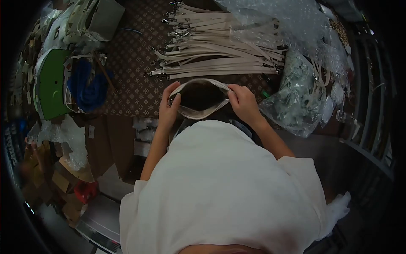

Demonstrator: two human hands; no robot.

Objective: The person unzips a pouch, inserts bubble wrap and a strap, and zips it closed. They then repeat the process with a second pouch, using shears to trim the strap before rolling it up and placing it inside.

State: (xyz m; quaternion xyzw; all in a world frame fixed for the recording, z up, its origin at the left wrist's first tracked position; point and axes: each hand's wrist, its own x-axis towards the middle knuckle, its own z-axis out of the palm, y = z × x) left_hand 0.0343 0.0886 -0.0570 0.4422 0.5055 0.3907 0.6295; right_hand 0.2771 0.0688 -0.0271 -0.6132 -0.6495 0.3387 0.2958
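A pale bag (201, 114) is between my hands at the table's front edge, its mouth spread wide and its inside dark. My left hand (170, 101) grips the left end of the rim, thumb and fingers closed on it. At the right end of the opening, my right hand (243, 101) pinches the rim. Just beyond the bag lie many cream straps (220, 61) with metal clasps, laid side by side on the patterned cloth. The lower part of the bag is hidden by my body.
Bubble wrap (296, 21) and a clear plastic bag (294, 93) lie to the right. A green panel (54, 84), a blue bundle (86, 86) and a pale bag (103, 21) are at the left. Cardboard boxes (112, 148) stand below the table edge.
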